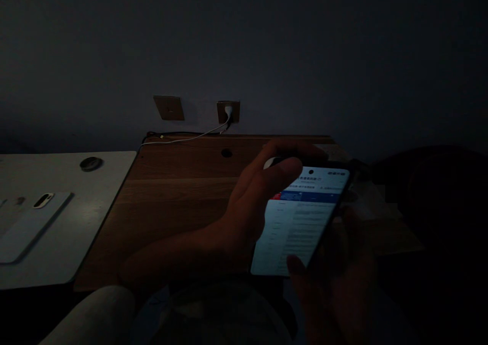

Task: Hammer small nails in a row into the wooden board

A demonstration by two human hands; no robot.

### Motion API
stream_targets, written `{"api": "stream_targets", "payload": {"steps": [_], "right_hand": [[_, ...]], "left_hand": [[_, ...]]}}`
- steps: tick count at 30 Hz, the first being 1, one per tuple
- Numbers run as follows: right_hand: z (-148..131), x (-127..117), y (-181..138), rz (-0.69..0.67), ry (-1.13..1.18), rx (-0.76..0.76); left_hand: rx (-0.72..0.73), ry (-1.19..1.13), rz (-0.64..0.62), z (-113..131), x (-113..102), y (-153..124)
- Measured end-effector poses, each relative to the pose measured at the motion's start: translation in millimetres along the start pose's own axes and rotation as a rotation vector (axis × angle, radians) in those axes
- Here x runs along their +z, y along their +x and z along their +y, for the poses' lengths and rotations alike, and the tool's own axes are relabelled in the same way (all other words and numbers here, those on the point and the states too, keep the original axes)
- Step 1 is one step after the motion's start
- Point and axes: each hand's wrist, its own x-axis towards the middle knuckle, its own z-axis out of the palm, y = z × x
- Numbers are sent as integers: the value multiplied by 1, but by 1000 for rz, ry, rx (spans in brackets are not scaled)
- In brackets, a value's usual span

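The room is dark. A lit smartphone (301, 218) with a white and blue screen is held above the wooden desk (171, 197). My left hand (251, 202) wraps round the phone's left side and top edge, fingers curled behind it. My right hand (335, 274) sits at the phone's lower right, its thumb resting on the bottom of the screen. Both forearms come up from the bottom of the view.
A white surface (87, 218) adjoins the desk on the left, with a second phone (30, 225) face down and a small round object (90, 163). A white charger (227, 112) sits in a wall socket, its cable (183, 140) trailing across the desk's back edge. A dark mass (430, 192) lies right.
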Motion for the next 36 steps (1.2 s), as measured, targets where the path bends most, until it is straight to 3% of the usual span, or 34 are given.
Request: {"api": "stream_targets", "payload": {"steps": [8, 21, 26, 36], "right_hand": [[0, -1, 0, -46, 31, -43], [-3, 4, -2, 8, 34, -16], [-2, -2, -4, -70, 52, -40], [-4, 2, -2, 3, 20, 12]], "left_hand": [[-34, -48, -22, -1, 1, -2], [-7, -8, -4, -2, 1, -1], [-41, -37, -31, -1, 1, -2], [-34, -14, -8, 2, 1, -1]]}}
